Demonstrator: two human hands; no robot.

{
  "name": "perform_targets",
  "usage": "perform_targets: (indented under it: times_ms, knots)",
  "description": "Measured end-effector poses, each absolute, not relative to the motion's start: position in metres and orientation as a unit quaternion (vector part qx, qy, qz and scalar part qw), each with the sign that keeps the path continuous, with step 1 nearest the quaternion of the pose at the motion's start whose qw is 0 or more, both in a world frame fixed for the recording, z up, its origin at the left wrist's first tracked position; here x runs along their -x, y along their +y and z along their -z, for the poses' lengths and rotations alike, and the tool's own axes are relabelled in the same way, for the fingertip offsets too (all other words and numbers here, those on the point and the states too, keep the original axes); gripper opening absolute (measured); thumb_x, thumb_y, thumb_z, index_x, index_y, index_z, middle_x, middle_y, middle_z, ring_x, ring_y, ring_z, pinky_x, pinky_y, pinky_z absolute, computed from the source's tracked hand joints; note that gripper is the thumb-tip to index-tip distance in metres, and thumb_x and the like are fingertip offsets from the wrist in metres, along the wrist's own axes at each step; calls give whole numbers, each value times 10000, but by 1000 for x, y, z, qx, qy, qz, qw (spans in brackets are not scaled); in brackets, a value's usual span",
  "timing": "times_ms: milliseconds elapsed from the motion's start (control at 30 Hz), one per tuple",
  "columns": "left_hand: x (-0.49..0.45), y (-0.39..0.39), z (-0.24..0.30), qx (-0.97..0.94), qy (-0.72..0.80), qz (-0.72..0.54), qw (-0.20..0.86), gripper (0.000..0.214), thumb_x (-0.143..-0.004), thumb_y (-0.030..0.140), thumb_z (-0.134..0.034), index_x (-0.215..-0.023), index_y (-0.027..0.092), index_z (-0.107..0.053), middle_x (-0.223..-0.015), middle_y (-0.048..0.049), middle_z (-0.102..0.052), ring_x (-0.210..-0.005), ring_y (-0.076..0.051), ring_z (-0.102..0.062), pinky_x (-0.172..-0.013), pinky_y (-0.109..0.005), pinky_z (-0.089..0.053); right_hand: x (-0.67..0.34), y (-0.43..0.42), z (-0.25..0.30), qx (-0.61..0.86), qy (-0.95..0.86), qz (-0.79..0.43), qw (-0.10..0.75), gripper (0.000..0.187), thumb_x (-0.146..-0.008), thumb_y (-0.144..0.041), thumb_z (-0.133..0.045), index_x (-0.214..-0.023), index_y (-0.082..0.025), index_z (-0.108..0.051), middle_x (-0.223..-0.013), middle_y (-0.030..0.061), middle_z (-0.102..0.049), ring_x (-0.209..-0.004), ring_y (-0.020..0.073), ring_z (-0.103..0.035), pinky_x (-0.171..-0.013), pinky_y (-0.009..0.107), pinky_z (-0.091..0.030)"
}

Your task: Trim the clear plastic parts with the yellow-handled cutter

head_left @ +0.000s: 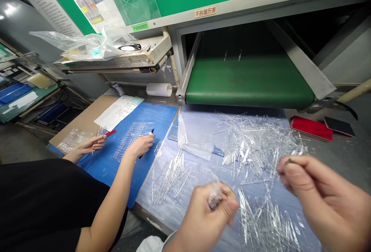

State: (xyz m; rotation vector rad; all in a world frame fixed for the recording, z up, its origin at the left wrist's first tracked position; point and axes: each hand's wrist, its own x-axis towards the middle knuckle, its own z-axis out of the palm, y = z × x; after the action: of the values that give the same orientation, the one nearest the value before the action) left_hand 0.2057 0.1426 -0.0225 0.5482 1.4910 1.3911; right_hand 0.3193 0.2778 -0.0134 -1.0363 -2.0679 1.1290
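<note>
My left hand (pixel 207 211) is closed around a small bundle of clear plastic pieces (pixel 214 196), whose ends show above the fist, slightly blurred. Thumb and forefinger of my right hand (pixel 321 198) are pinched together at the right. Something small and dark shows between them, too little to name. Just beside those fingertips is a thin clear strip; whether it is gripped is unclear. Under and around both hands lie loose clear plastic strips: a near heap (pixel 269 225), a larger far heap (pixel 255 140) and a smaller left heap (pixel 171 174).
At left a co-worker's arm (pixel 113 198) reaches over a blue board (pixel 159 120) with rows of clear pieces; that person holds a black pen and a red-handled tool. A green conveyor belt (pixel 249 82) ends behind the table. Red pads (pixel 311 128) lie at right.
</note>
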Motion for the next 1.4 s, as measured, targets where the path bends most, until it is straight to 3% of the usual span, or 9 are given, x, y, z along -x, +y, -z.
perform_targets:
  times_ms: [233, 333, 500, 700, 967, 1133, 1233, 1333, 1400]
  knots:
    - [-206, 147, 28, -193, 584, -596, 516, 341, -791, 475, -626, -723, 155, -530, -509, 41, -478, -498, -83, -405, -545, -225, -307, -299, 270, 24, 243, -785, -566, 68, 218, -852, -401, -508, -757, -227, -598, -624, -13, -575, -557, 144, -552, -519, 250, -438]
    - [-204, 145, 34, -181, 580, -604, 516, 357, -774, 491, -642, -742, 157, -523, -518, 46, -481, -477, -71, -373, -519, -222, -285, -291, 273, 24, 223, -778, -584, 54, 278, -871, -413, -463, -693, -222, -560, -630, -14, -558, -591, 145, -540, -549, 254, -431]
    - [-186, 140, 51, -100, 584, -672, 444, 406, -724, 456, -714, -937, 178, -509, -790, 35, -506, -477, -26, -352, -471, -204, -246, -285, 285, 47, 297, -809, -506, 14, 354, -901, -458, -369, -647, -232, -467, -612, -9, -571, -543, 155, -519, -545, 284, -401]
    - [-178, 137, 66, -21, 499, -708, 499, 318, -766, 388, -677, -891, 119, -563, -710, 8, -549, -496, -63, -487, -478, -210, -338, -266, 268, 107, 264, -826, -494, -60, 372, -839, -308, -596, -521, -202, -436, -463, -83, -456, -463, 110, -481, -539, 260, -384]
    - [-190, 139, 70, -42, 457, -677, 575, 335, -754, 396, -692, -864, 90, -608, -611, -6, -587, -393, -58, -472, -384, -184, -340, -261, 278, 72, 242, -757, -607, 13, 316, -869, -444, -477, -702, -193, -569, -533, -52, -495, -531, 128, -473, -563, 264, -368]
    - [-195, 144, 62, -53, 449, -688, 567, 410, -737, 474, -696, -824, 76, -654, -764, -98, -667, -647, -141, -630, -651, -264, -474, -265, 278, 55, 261, -679, -684, 59, 347, -764, -469, -617, -597, -197, -484, -477, -87, -383, -433, 80, -350, -450, 218, -303]
    - [-192, 144, 62, -49, 488, -686, 538, 399, -734, 478, -699, -798, 86, -665, -671, -51, -626, -462, -55, -475, -489, -204, -348, -273, 282, 56, 300, -624, -714, 103, 376, -766, -515, -621, -632, -200, -464, -463, -104, -358, -368, 46, -237, -373, 195, -212]
    - [-191, 142, 65, -8, 531, -694, 486, 383, -687, 486, -734, -786, 128, -643, -483, 80, -404, -367, -12, -179, -403, -204, -127, -283, 288, 54, 346, -583, -707, 202, 329, -781, -478, -648, -714, -204, -479, -538, -75, -482, -380, 37, -269, -379, 183, -222]
    - [-192, 142, 67, 8, 554, -711, 433, 378, -675, 488, -743, -775, 144, -624, -459, 112, -291, -392, -20, -125, -415, -207, -97, -288, 287, 51, 378, -566, -680, 272, 281, -799, -446, -652, -763, -218, -492, -607, -57, -559, -402, 43, -311, -397, 181, -259]
